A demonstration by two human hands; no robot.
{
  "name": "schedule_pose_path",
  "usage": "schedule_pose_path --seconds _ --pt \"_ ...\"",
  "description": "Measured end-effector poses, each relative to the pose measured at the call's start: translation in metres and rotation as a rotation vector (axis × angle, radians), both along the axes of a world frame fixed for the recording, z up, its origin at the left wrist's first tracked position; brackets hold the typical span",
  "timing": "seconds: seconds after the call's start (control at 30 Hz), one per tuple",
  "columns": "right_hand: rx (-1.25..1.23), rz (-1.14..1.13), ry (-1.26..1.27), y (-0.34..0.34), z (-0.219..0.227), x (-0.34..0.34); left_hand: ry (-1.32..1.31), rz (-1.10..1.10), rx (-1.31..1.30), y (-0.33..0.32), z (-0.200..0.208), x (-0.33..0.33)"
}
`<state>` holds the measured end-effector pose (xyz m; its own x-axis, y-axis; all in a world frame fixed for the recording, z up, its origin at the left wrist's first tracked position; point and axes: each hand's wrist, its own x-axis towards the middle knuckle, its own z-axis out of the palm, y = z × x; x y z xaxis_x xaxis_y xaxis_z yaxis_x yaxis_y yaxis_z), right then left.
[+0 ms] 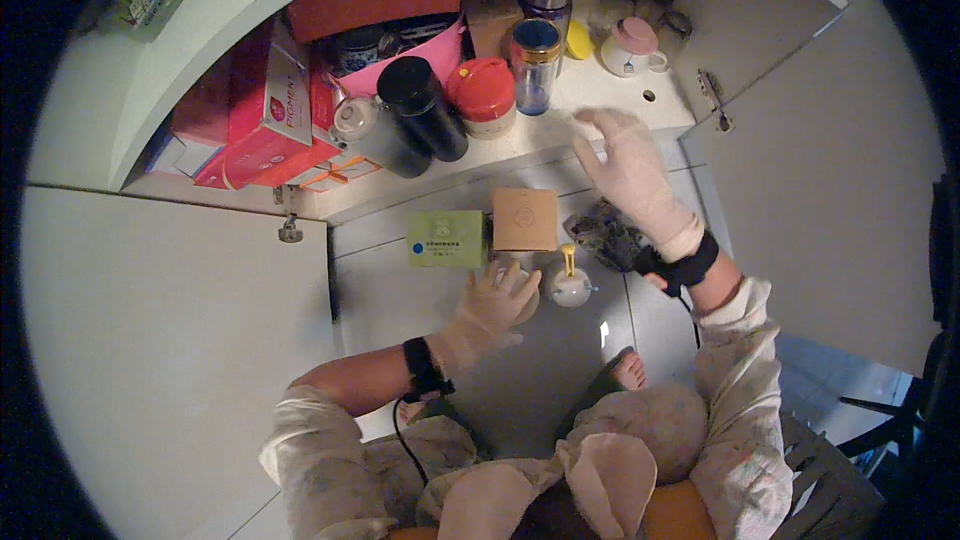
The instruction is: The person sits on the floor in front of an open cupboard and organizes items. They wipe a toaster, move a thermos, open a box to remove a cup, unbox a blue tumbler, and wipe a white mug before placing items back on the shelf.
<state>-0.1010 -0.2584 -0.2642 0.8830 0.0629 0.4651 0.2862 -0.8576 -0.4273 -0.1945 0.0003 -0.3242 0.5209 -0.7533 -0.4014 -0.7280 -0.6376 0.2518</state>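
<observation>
My left hand [485,312], in a pale glove, curls around a pale round container [525,306] on the floor; the hand covers much of it, so its kind is hard to make out. Just right of it stands a white cup [570,287] with a yellow handle-like piece on top. Behind are a green box [446,239] and a tan cardboard box [525,220]. My gloved right hand [632,172] is raised at the cabinet shelf's front edge, thumb and fingers apart, slightly blurred, with nothing visible in it. Dark, crinkled items [602,236] lie below my right wrist.
On the cabinet shelf [590,100] stand a black tumbler [424,108], a grey bottle [385,138], a red-lidded jar [482,97], a clear bottle [535,67], a pink-lidded mug [632,46] and red boxes [270,110]. Open cabinet doors [180,340] flank me.
</observation>
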Motion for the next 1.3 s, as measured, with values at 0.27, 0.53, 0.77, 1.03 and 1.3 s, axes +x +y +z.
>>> schedule_pose_path --seconds 0.27,0.53,0.77,1.03,1.3 --pt "-0.341 -0.021 0.147 0.041 0.069 0.164 0.028 0.294 -0.448 0.040 0.130 0.028" --pt "-0.492 -0.058 0.355 0.054 0.042 0.222 0.106 0.386 -0.615 0.062 0.157 0.022" --pt "-0.600 -0.015 0.388 0.055 0.045 0.225 0.041 0.395 -0.757 0.073 0.152 0.028" --pt "-0.596 -0.100 0.432 0.069 0.055 0.225 0.062 0.386 -0.726 0.071 0.157 0.027" --pt "-0.596 -0.160 0.458 0.080 0.063 0.217 0.102 0.409 -0.736 0.076 0.155 0.017"
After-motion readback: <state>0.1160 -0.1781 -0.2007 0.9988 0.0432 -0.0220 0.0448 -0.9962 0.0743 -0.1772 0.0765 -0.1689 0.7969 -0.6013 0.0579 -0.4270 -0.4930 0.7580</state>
